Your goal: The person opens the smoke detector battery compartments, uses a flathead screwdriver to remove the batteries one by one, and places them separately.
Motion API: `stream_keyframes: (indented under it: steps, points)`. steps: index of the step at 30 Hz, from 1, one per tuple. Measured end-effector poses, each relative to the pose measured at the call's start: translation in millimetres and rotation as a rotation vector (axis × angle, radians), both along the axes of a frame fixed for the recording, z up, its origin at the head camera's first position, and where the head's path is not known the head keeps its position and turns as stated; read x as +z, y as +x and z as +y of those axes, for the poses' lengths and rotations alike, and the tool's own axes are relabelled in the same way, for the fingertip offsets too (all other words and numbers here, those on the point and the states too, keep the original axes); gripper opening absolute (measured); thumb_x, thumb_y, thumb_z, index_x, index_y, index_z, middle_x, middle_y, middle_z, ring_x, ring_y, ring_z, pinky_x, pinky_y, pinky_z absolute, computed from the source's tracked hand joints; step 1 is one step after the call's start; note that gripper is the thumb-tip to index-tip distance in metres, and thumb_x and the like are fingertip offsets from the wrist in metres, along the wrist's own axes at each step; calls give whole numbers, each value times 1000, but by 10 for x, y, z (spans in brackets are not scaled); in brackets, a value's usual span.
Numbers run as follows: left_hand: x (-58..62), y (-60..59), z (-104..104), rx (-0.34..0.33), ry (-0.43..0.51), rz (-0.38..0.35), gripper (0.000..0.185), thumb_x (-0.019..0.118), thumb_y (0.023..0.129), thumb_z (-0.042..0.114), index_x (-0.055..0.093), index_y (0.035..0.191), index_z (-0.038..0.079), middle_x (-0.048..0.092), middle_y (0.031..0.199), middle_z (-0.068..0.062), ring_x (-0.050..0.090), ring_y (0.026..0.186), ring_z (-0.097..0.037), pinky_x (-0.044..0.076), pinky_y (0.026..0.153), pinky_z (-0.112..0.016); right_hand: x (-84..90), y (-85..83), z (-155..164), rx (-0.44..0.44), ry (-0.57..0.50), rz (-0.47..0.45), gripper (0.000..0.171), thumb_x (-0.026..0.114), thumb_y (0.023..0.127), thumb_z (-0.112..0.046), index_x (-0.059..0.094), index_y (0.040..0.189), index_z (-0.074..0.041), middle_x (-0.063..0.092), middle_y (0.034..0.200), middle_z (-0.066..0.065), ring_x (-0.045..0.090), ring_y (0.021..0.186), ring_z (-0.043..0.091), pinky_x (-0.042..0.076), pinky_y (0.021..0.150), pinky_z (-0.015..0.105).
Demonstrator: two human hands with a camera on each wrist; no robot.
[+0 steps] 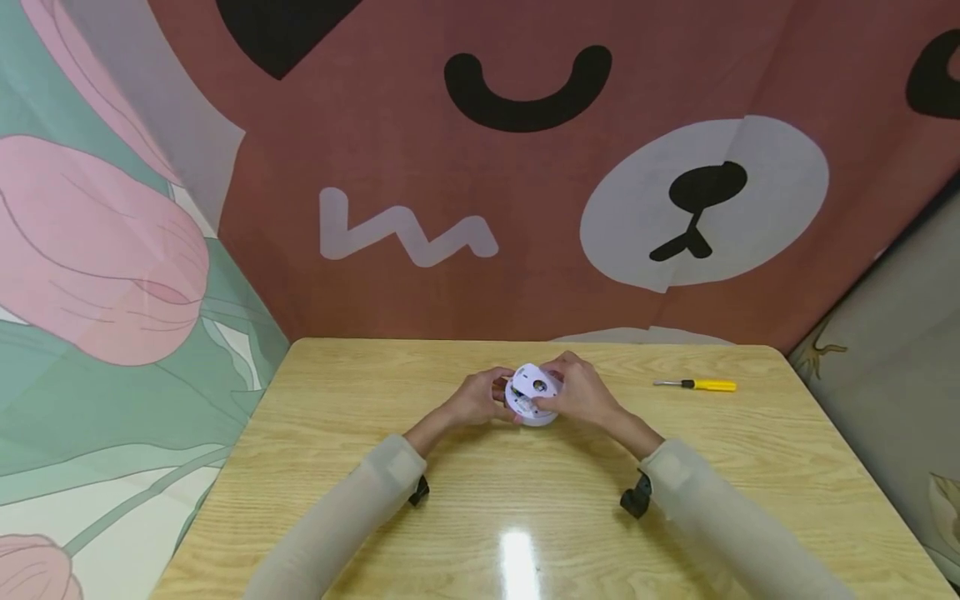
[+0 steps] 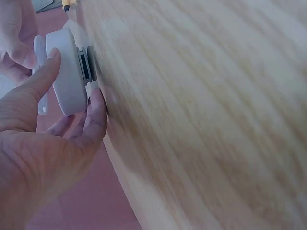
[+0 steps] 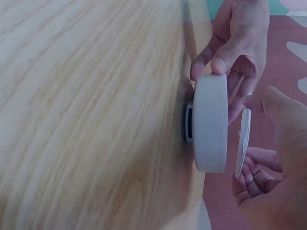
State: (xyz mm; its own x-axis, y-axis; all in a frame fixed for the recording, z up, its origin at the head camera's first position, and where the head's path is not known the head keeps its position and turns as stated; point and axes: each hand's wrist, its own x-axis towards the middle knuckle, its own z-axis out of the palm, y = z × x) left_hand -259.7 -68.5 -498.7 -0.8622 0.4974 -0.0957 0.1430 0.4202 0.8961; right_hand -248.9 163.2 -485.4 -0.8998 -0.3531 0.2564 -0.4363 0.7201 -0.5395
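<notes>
A round white device [image 1: 531, 402] sits on the wooden counter [image 1: 337, 433] near its middle, a little towards the far edge, and both hands are on it. The left hand [image 1: 477, 399] has its grip clamped on the body, thumb on the rim and fingers curled round the side, as the left wrist view shows with the thumb [image 2: 41, 76] lying along the white edge. The right hand [image 1: 581, 391] pinches a thin white round cover [image 3: 243, 142], which stands just off the top of the body, tilted with a narrow gap between the two (the right wrist view shows that gap best). Under the body a short dark base piece [image 3: 189, 125] meets the counter. A yellow-handled screwdriver [image 1: 697, 385] lies well apart on the person's right, near the far edge. Both forearms, in pale sleeves [image 1: 360, 508], rest on the counter, and a printed bear-face cloth [image 1: 525, 167] hangs behind it.
</notes>
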Motion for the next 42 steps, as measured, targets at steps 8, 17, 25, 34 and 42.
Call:
stream_keyframes:
  steps: [8, 17, 25, 34, 42]
  points:
    - [0, 3, 1, -21, -8, 27, 79, 95, 79, 5, 56, 148, 2, 70, 124, -14, 73, 108, -24, 60, 89, -28, 77, -21, 134, 53, -12, 23, 59, 98, 71, -23, 76, 119, 3, 67, 108, 12, 63, 93, 23, 55, 80, 38]
    - [-8, -19, 37, -38, -67, 93, 83, 98, 77, 13, 57, 149, 5, 72, 122, -8, 70, 104, -17, 57, 89, -27, 157, -30, 358, 73, 7, 44, 60, 97, 71, -19, 75, 122, 5, 66, 107, 11, 62, 94, 24, 53, 82, 38]
    - [-5, -23, 49, -36, -150, 113, 92, 99, 76, 24, 53, 153, 5, 71, 126, -6, 63, 105, -12, 53, 94, -31, 136, -13, 546, 88, 24, 35, 60, 96, 72, -18, 75, 124, 3, 66, 111, 10, 64, 100, 25, 53, 85, 41]
    - [21, -38, 71, -46, -183, 130, 96, 100, 75, 26, 51, 156, 6, 67, 139, -10, 61, 121, -20, 49, 108, -40, 149, 12, 787, 100, 28, 56, 59, 96, 71, -13, 75, 123, 3, 66, 110, 9, 65, 100, 26, 56, 86, 44]
    - [24, -36, 76, -41, -208, 119, 98, 100, 75, 28, 50, 157, 7, 65, 141, -10, 61, 124, -22, 49, 109, -43, 109, 68, 1039, 147, 31, 79, 57, 96, 69, -12, 77, 121, 0, 67, 111, 7, 64, 98, 24, 54, 81, 44]
